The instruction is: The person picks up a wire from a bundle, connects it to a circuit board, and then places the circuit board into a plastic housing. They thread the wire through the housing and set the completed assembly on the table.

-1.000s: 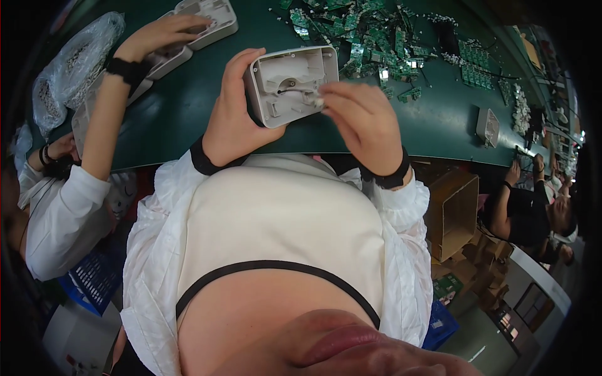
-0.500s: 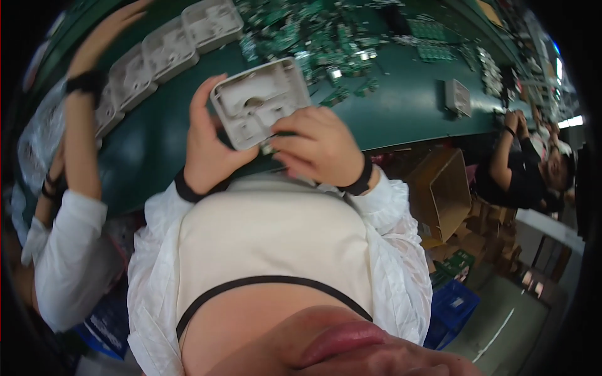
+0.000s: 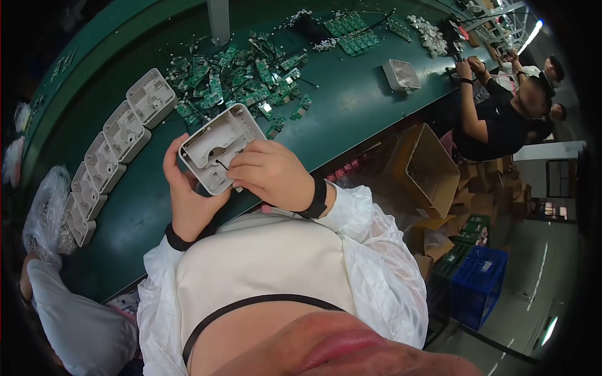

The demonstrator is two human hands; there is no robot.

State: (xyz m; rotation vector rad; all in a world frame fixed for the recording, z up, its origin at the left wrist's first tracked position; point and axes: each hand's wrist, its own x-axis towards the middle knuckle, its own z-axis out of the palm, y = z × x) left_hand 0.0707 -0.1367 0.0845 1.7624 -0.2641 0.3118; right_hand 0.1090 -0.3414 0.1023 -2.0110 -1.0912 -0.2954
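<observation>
A light grey plastic housing (image 3: 232, 130), open side up and moulded with ribs and a round hole, is tilted in front of my chest. My left hand (image 3: 191, 203) grips its left side, thumb below and fingers along the outer wall. My right hand (image 3: 276, 174) is closed at the housing's lower right, its fingertips pinched around a thin black wire (image 3: 221, 165) that reaches inside. A small greenish piece shows under those fingertips, too hidden to name. Just beyond the housing lies a heap of green circuit boards (image 3: 251, 78).
Several similar housings (image 3: 128, 131) stand in a row at left, beside a clear plastic bag (image 3: 47, 207). One more housing (image 3: 401, 75) sits far right on the green table (image 3: 338, 119). A cardboard box (image 3: 433, 172) is right of the table edge. Co-workers (image 3: 501, 116) sit beyond.
The view has shifted, so the table appears lower and further left. The black wire now shows inside the housing at my right fingertips. A neighbour's arm at left has left the row of housings.
</observation>
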